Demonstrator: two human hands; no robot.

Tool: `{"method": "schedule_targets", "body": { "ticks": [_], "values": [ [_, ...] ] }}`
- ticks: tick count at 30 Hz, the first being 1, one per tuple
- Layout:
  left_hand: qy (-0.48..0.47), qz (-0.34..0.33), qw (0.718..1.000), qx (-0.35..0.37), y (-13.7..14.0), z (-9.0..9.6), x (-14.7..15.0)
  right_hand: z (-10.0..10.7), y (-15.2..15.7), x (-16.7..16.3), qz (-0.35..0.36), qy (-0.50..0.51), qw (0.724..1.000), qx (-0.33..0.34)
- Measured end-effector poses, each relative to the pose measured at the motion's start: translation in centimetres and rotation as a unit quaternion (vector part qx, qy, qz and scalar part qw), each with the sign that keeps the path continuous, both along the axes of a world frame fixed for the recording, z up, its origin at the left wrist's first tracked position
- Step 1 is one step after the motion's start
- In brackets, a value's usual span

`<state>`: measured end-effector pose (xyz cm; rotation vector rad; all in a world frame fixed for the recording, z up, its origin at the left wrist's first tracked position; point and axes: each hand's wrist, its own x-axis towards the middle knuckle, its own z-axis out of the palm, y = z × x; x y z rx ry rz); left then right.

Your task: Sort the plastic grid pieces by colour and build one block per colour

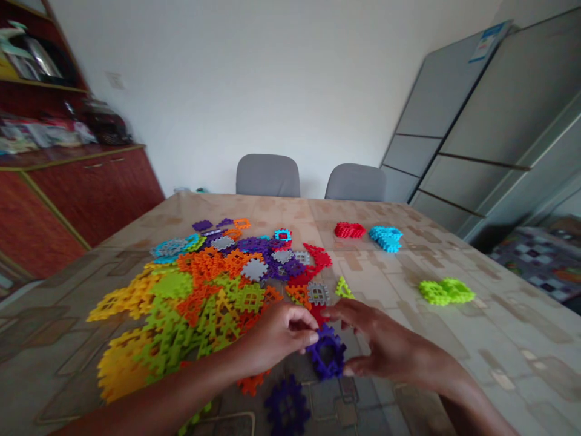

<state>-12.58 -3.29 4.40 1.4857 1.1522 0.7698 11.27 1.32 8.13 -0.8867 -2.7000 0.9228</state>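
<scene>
A purple toothed plastic building piece with a round opening (327, 352) is between my hands near the table's front. My left hand (287, 327) pinches its upper left edge between thumb and fingers. Around its right side, my right hand (384, 342) is open, thumb tip at the lower right edge and fingers spread above. Just below lies another purple piece with a windowed middle (287, 407). A red piece (319, 313) is partly hidden behind the fingers, close to a grey windowed square (318, 293) and a small yellow-green triangle (344, 287).
A big loose heap of interlocking pieces (204, 290) in several colours spreads over the left of the table (454, 363). Apart on the right sit red (349, 230), blue (385, 238) and lime-green (446, 291) stacks. Two grey chairs (267, 175) stand behind the far edge.
</scene>
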Motion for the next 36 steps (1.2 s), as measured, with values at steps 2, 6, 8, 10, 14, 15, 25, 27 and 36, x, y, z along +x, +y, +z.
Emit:
{"method": "schedule_targets", "body": {
  "ticks": [2, 6, 8, 10, 14, 15, 25, 27, 36],
  "values": [
    [0.020, 0.001, 1.000, 0.006, 0.3, -0.3, 0.5, 0.2, -0.2, -0.3, 0.024, -0.024, 0.999, 0.016],
    [0.071, 0.009, 0.996, 0.043, 0.4, -0.9, 1.3, 0.0, -0.4, -0.7, 0.012, -0.067, 0.996, 0.056],
    [0.102, 0.009, 0.992, 0.073, 0.2, -1.0, 1.5, -0.1, -0.5, -0.7, 0.003, -0.076, 0.995, 0.063],
    [0.135, 0.004, 0.986, 0.102, 0.1, -0.8, 1.6, -0.1, -0.6, -0.6, -0.002, -0.080, 0.995, 0.065],
    [0.215, 0.017, 0.964, 0.154, 0.3, -0.2, 1.2, 0.3, -0.9, -0.8, 0.011, -0.109, 0.993, 0.051],
    [0.235, 0.025, 0.958, 0.164, 0.3, -0.1, 1.0, 0.5, -1.0, -0.9, 0.013, -0.119, 0.992, 0.047],
    [0.420, -0.075, 0.863, 0.271, -7.0, -0.1, -1.1, -0.3, -1.4, -2.2, 0.033, -0.127, 0.989, 0.071],
    [0.466, -0.132, 0.823, 0.298, -7.8, -0.5, -1.2, -0.5, -1.3, -2.3, 0.033, -0.117, 0.989, 0.085],
    [0.476, -0.141, 0.827, 0.266, -7.6, -0.6, -1.4, -1.0, -1.4, -2.5, 0.001, -0.133, 0.987, 0.092]
  ]
}}
